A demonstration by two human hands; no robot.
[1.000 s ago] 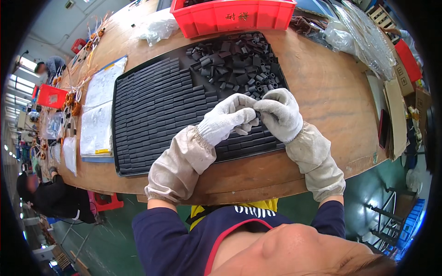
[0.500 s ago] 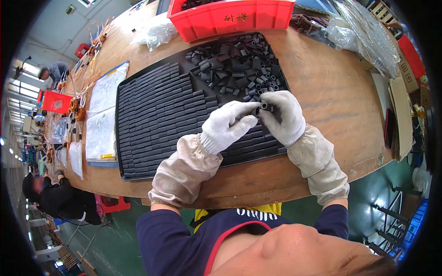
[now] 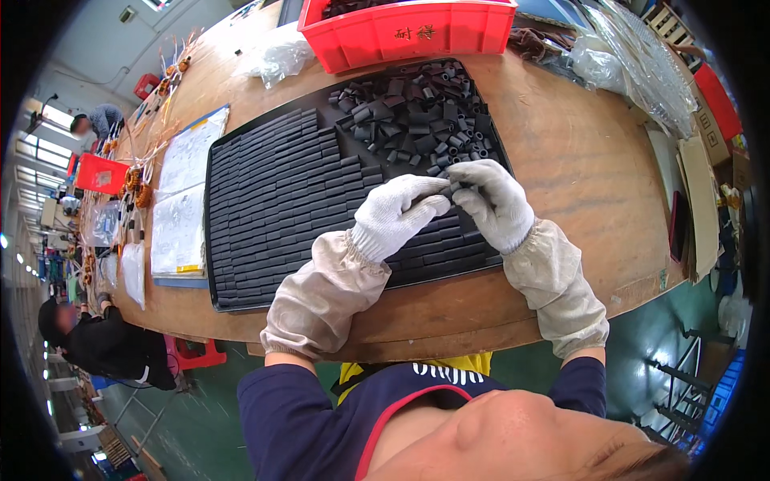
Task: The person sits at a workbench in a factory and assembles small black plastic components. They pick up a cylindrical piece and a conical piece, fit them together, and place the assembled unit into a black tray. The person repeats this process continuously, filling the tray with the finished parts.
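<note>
My left hand [image 3: 393, 215], in a white knit glove, pinches short black tubes [image 3: 455, 187] between thumb and fingers. From the other side my right hand [image 3: 499, 207], gloved too, closes its fingertips on the same pieces, so the two hands meet. Fingers hide how many tubes there are. Both hands are above a large black tray [image 3: 327, 115]. Rows of black tubes [image 3: 273, 204] lie packed end to end across its left and near parts. A loose heap of black tubes [image 3: 413, 120] fills the far right, just beyond my fingertips.
Past the tray stands a red plastic bin [image 3: 401, 40] holding dark pieces. Papers on a clipboard [image 3: 180, 196] lie to the left, and a clear plastic bag [image 3: 281, 56] farther back. Cardboard [image 3: 696, 208] stands at the right edge. A person in black [image 3: 112, 345] works at left.
My right fingers have closed further around the tubes, whose open ends showed before and are now mostly covered. The hands stay in nearly the same place.
</note>
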